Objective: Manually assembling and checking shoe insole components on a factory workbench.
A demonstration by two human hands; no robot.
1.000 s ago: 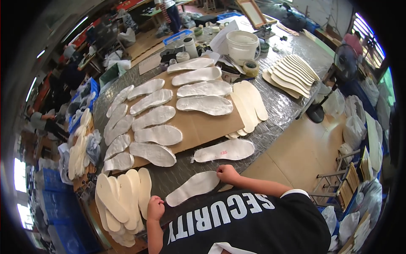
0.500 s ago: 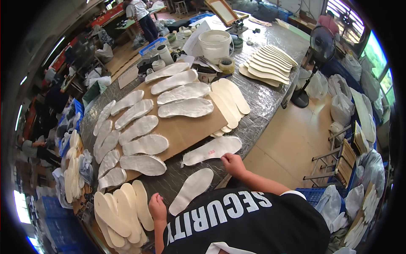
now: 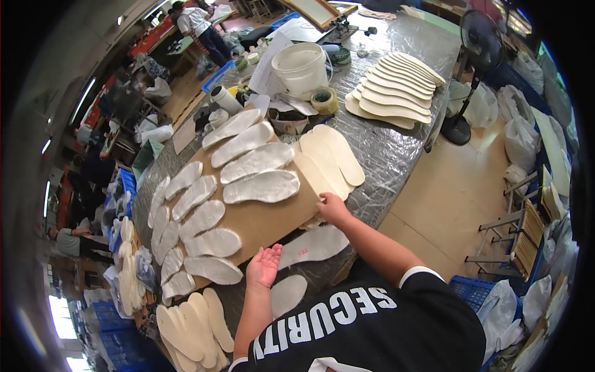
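Observation:
My left hand [image 3: 264,266] is open, palm up, fingers stretched out beside the near edge of a brown board [image 3: 273,220]. My right hand [image 3: 333,209] is closed at the board's right corner, beside the lower tips of a pile of cream insoles [image 3: 341,158]; what its fingers pinch is hidden. Rows of white fabric-covered insoles [image 3: 261,186] lie on the board. Below my right forearm lies a white insole with a red mark [image 3: 316,244], partly covered. Another white insole [image 3: 288,294] rests between my left wrist and my shirt.
More cream insoles lie fanned at front left [image 3: 197,325] and stacked at far right [image 3: 396,87]. A white bucket [image 3: 300,68], tape rolls [image 3: 323,99] and cups stand behind the board. A standing fan [image 3: 480,49] is beyond the table's right edge. People are in the background.
My left hand has moved up and right to the board's near edge and turned palm up. The right hand has left the red-marked insole and reached forward to the board's corner. The view has shifted.

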